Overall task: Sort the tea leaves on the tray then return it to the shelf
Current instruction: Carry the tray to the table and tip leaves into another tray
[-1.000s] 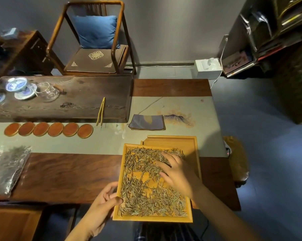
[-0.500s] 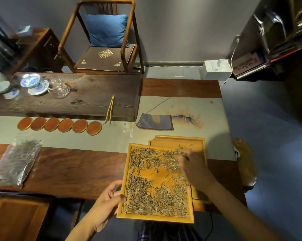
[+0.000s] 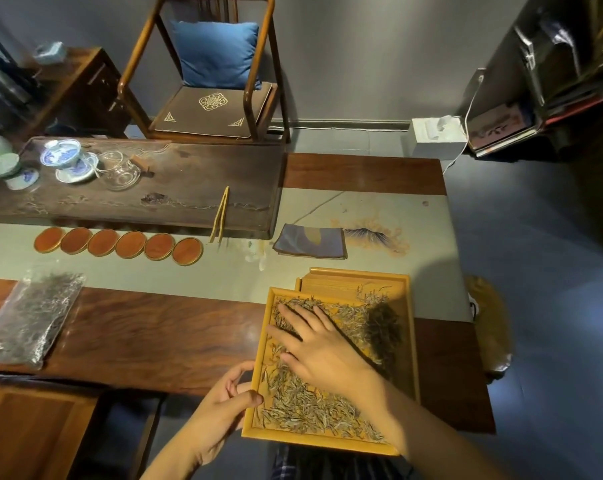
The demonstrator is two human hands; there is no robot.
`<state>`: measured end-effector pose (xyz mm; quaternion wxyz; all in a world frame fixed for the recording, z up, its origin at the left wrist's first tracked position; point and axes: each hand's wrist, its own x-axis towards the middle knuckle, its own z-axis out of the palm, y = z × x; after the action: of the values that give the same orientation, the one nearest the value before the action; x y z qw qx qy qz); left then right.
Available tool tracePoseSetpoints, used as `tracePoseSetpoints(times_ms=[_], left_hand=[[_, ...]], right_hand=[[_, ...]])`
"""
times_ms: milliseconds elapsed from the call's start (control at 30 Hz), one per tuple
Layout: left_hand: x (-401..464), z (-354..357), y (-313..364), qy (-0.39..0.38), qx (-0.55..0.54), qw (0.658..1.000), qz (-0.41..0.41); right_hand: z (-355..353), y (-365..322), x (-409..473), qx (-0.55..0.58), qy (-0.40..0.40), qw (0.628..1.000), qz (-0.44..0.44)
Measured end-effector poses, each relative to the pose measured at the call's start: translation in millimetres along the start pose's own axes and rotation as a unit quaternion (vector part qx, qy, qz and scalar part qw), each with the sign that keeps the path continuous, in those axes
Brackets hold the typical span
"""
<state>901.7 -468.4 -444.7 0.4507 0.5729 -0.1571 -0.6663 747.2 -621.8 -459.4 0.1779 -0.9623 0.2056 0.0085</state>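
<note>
Right hand (image 3: 322,351) now lies flat on the tea leaves (image 3: 303,408), fingers straight and spread, reaching to the far-left part of the yellow wooden tray (image 3: 314,439); half a second ago it was at the far-right corner. A dark clump of leaves (image 3: 385,329) now sits at the tray's far right. Left hand (image 3: 220,407) grips the tray's near-left rim, thumb on top, as before. Tray rests at the near edge of the wooden table (image 3: 154,337), overlapping a second tray (image 3: 348,282) behind it. Judgement: sorting in mid-sweep; shelf return not yet begun.
</note>
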Motion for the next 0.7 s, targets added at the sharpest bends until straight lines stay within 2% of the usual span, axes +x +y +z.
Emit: tracePoseSetpoints(times_ms=[233, 367, 500, 567, 700], left_hand=[[2, -6, -5, 0.019, -0.017, 1.0, -0.002], [1, -8, -6, 0.021, -0.012, 1.0, -0.007], [1, -10, -6, 0.018, -0.007, 1.0, -0.014], [1, -10, -6, 0.016, -0.011, 1.0, -0.017], [0, -11, -6, 0.017, -0.025, 0.999, -0.016]], right_hand=[[6, 29, -27, -0.061, 0.047, 0.997, 0.024], [5, 45, -35, -0.047, 0.076, 0.996, 0.021], [2, 64, -35, -0.012, 0.074, 0.994, 0.076], [2, 74, -33, -0.042, 0.062, 0.996, 0.057], [-8, 81, -33, -0.015, 0.08, 0.994, 0.071]])
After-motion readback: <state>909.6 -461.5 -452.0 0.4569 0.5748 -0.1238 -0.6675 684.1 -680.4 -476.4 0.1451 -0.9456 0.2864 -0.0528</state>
